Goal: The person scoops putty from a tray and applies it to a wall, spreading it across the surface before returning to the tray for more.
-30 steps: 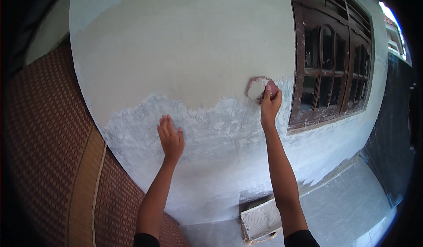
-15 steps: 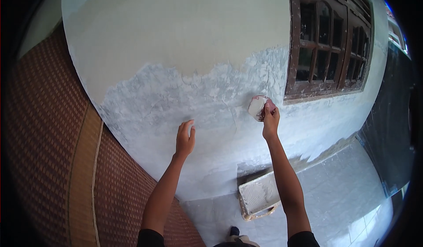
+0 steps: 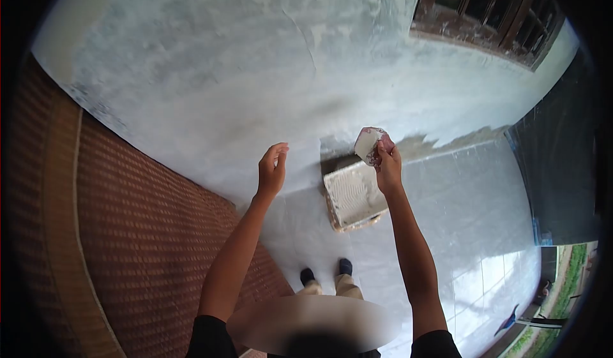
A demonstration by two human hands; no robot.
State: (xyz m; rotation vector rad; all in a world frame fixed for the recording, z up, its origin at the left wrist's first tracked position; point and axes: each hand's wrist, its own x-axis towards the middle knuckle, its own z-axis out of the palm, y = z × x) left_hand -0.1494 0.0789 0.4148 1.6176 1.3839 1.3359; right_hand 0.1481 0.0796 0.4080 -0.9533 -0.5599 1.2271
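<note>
My right hand (image 3: 388, 163) grips a flat, pinkish scraper (image 3: 368, 143) with pale paste on its face. Below and left of the scraper, a shallow rectangular tray (image 3: 331, 200) on the floor holds whitish, ridged paste. My left hand (image 3: 272, 166) is raised before the wall, its fingers slightly curled and apart, with nothing in it. The wall (image 3: 223, 71) behind both hands is coated in patchy white and grey.
A brown-framed window (image 3: 472, 36) is at the upper right. Woven reddish-brown matting (image 3: 153, 211) runs down the left side. Grey tiles (image 3: 460, 211) cover the floor, and a dark panel (image 3: 562, 160) stands at the right. Two dark-shod feet (image 3: 345, 267) show below.
The view has tilted down, showing more floor and both feet. My right hand, still holding the scraper, has moved from the wall area below the window to above the tray.
</note>
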